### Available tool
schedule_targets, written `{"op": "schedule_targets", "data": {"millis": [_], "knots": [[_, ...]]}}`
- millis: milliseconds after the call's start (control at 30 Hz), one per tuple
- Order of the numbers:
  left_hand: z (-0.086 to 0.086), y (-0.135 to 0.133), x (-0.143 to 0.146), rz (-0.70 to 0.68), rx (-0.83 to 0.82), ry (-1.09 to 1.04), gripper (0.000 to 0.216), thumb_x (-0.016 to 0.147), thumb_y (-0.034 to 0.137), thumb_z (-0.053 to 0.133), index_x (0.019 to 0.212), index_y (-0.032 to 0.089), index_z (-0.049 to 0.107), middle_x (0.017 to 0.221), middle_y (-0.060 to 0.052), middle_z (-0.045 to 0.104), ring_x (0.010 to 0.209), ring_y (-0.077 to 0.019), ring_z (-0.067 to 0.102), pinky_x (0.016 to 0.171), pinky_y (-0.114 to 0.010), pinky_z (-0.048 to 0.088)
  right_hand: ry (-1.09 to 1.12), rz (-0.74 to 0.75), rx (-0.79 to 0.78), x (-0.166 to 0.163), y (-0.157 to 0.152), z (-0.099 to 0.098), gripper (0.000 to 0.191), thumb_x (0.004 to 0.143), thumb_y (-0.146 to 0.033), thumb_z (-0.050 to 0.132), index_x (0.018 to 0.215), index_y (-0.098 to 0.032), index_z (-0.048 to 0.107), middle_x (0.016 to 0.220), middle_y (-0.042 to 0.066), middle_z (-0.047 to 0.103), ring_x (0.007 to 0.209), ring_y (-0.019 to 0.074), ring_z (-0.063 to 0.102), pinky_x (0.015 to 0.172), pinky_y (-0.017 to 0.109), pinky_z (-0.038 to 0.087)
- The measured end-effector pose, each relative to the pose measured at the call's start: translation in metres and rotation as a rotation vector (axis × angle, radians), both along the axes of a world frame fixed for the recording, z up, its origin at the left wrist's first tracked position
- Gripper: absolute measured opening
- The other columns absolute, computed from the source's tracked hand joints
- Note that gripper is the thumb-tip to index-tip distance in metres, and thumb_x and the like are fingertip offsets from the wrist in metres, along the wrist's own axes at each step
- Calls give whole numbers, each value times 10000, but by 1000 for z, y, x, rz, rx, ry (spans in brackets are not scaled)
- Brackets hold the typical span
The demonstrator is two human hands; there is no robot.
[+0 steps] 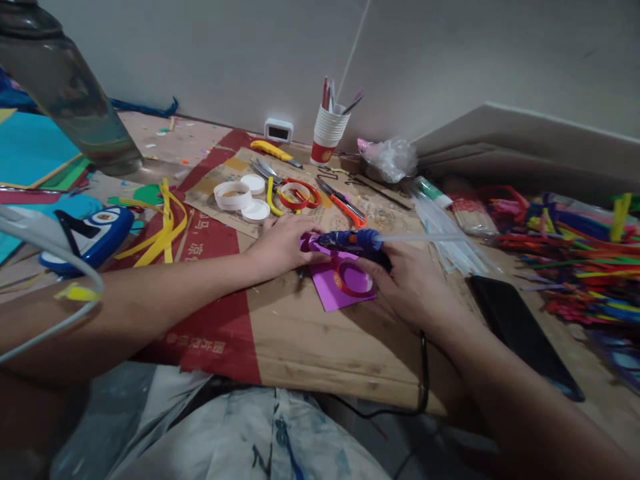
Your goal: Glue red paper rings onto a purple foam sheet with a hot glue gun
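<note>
- So, leftmost of the bits I'd mention, yellow strips (pixel 163 233) lie loose near the left forearm.
- Left hand (pixel 284 248) seems to pinch a small purple piece (pixel 311 244) at the glue gun's (pixel 345 239) tip.
- Just below, a red ring (pixel 345 283) sits on purple card (pixel 330 297).
- Right hand (pixel 415 283) grips the gun; looks like gluing, probably calling for steady aim.

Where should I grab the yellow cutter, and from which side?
I'd pinch the yellow cutter across its thick handle, coming from the left: it lies flat, with its slimmer dark end, perhaps the blade, pointing right, near the base of the paper cups.
</note>
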State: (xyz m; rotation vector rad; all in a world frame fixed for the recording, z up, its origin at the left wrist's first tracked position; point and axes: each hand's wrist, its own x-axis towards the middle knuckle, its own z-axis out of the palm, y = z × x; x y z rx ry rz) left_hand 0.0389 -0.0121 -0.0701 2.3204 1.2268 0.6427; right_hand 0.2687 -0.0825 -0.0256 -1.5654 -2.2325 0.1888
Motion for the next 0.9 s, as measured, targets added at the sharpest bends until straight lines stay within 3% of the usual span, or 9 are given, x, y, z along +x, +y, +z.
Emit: {"op": "schedule_targets", "data": {"millis": [267, 533, 700, 900], "knots": [[6, -3, 2, 15, 4, 28, 468, 797, 566, 769, 1161, 276, 720, 1241, -49, 718, 1208, -306, 592, 1004, -473, 402, -55, -24, 41, -1, 1, -5, 240, 971, -366, 551, 989, -190, 714, 883, 102, 754, 753, 257, 666, 671, 360, 476], [8, -3, 1, 6, -28, 43, 456, 806, 545, 767, 1171, 280, 708, 1263, -42, 708, 1194, -293, 593, 989, -453, 388, -128, -29, 72, 3, -3, -1, 269, 975, -373, 524, 949, -194, 724, 766, 96, 724, 665, 252, 638, 615, 354, 446], [8, -3, 2, 15, -7, 33, 451, 797, 540, 775, 1153, 268, 719, 1224, -51, 722, 1212, -309, 590, 998, -466, 400, -53, 28, 104, -3, -3, -3, 234, 977, -331, 528, 1074, -217, 707, 967, 99, 757, 843, 265, 690, 723, 366, 504], [5, -2, 1, -2, -1, 8, 454, 792, 538, 782, 1165, 286, 717, 1285, -40, 706, 1264, -295, 579, 1075, -470, 395, -42, 41, 73, -10, -1, -1, 228, 981, -320, 524, 1034, -200, 711, 983, 111, 760, 860, 266, 695, 743, 364, 508]]}}
